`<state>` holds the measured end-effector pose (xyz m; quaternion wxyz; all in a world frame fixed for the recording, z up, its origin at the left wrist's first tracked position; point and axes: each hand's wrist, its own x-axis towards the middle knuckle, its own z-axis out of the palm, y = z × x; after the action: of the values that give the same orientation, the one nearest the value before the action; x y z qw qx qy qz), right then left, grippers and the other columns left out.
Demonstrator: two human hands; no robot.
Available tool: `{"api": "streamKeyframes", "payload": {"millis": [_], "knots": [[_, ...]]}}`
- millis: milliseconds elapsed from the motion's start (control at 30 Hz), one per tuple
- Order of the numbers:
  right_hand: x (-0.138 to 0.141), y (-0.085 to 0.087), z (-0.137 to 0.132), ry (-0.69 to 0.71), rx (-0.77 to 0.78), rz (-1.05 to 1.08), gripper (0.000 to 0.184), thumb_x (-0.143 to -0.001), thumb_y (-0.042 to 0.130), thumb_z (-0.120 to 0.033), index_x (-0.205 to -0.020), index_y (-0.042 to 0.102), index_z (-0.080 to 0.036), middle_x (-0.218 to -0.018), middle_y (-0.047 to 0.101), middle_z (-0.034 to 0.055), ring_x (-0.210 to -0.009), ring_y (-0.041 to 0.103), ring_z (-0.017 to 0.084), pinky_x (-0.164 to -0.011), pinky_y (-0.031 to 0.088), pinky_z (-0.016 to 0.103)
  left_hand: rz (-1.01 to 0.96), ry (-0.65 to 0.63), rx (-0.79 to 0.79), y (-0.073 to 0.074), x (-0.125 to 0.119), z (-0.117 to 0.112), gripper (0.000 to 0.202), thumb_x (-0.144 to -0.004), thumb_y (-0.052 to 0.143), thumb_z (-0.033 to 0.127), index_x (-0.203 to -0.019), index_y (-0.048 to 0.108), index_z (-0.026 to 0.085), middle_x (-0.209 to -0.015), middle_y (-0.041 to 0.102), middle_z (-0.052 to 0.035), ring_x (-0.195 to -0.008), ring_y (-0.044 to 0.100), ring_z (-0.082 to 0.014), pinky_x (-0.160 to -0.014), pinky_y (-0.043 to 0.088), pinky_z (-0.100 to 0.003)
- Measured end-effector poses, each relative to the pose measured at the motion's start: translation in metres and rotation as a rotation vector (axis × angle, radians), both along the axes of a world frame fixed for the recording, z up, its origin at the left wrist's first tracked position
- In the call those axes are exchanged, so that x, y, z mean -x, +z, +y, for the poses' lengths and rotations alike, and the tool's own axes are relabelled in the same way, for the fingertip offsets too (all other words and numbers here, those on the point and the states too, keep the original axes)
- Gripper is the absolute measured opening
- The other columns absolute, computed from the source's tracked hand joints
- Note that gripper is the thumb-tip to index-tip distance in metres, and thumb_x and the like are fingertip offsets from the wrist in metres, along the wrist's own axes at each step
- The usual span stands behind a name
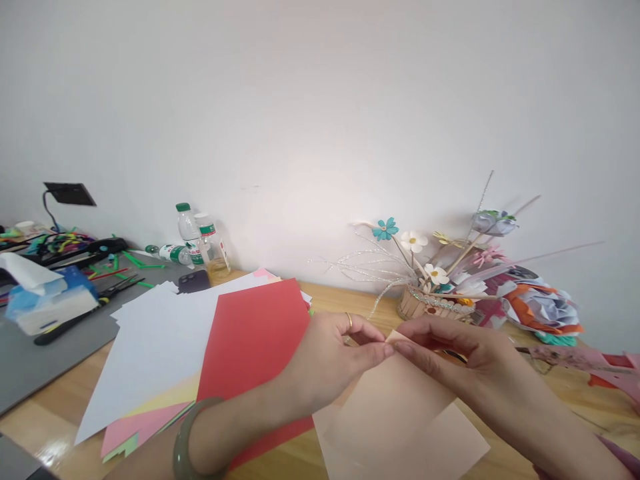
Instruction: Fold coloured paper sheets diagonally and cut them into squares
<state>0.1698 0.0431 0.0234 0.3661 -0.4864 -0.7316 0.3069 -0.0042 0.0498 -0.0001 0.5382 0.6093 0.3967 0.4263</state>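
Observation:
Both my hands pinch the top corner of a peach sheet of paper (pixel 395 407) in front of me. My left hand (pixel 333 360) reaches in from the left, thumb and forefinger pressed on the corner, with a ring and a bangle showing. My right hand (pixel 463 350) grips the same corner from the right, its thumb close to the left one. The small tip of the corner sticks up between the fingertips. Another part of peach paper lies beneath; whether it is a second sheet or the same one I cannot tell.
Left of my hands lie a red sheet (pixel 255 327), white sheets (pixel 150 347) and coloured paper. Bottles (pixel 213 250) and a dark phone (pixel 194 281) sit near the wall. A basket of craft flowers (pixel 430 303) stands behind my right hand, a pink glue gun (pixel 600 363) farther right.

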Motion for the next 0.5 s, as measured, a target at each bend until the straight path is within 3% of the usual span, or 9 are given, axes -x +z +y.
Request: {"api": "streamKeyframes", "payload": {"millis": [133, 267, 400, 500], "knots": [[0.001, 0.001, -0.001, -0.008, -0.100, -0.022, 0.023, -0.077, 0.059, -0.047, -0.068, 0.068, -0.027, -0.069, 0.066, -0.0019, -0.065, 0.059, 0.016, -0.059, 0.044, 0.024, 0.041, -0.007, 0.011, 0.000, -0.002, -0.002, 0.016, -0.072, 0.065, 0.032, -0.073, 0.066, 0.016, -0.071, 0.064, -0.0018, -0.062, 0.055, -0.0121, -0.057, 0.043, -0.023], [0.000, 0.000, -0.004, -0.013, -0.036, 0.010, 0.026, -0.078, 0.057, -0.047, -0.066, 0.066, -0.026, -0.063, 0.062, -0.0021, -0.059, 0.055, 0.015, -0.052, 0.041, 0.023, 0.060, 0.009, 0.035, 0.001, -0.003, -0.002, 0.016, -0.070, 0.066, 0.032, -0.074, 0.066, 0.016, -0.071, 0.064, -0.0015, -0.060, 0.055, -0.0119, -0.056, 0.042, -0.023], [-0.007, 0.005, -0.004, -0.263, 0.035, 0.178, 0.031, -0.073, 0.058, -0.056, -0.072, 0.063, -0.025, -0.068, 0.063, -0.0011, -0.060, 0.055, 0.016, -0.049, 0.039, 0.024, 0.088, 0.023, 0.117, 0.003, -0.001, -0.001, 0.018, -0.068, 0.067, 0.032, -0.074, 0.064, 0.016, -0.068, 0.063, -0.0015, -0.057, 0.055, -0.0129, -0.052, 0.042, -0.023], [-0.020, 0.010, 0.002, -0.482, -0.044, 0.229, 0.037, -0.066, 0.062, -0.062, -0.078, 0.064, -0.027, -0.073, 0.065, -0.0005, -0.067, 0.056, 0.020, -0.053, 0.039, 0.026, 0.061, 0.032, 0.126, 0.003, 0.001, 0.002, 0.019, -0.067, 0.067, 0.033, -0.067, 0.059, 0.016, -0.062, 0.059, 0.0006, -0.053, 0.051, -0.0114, -0.048, 0.037, -0.022]]}}
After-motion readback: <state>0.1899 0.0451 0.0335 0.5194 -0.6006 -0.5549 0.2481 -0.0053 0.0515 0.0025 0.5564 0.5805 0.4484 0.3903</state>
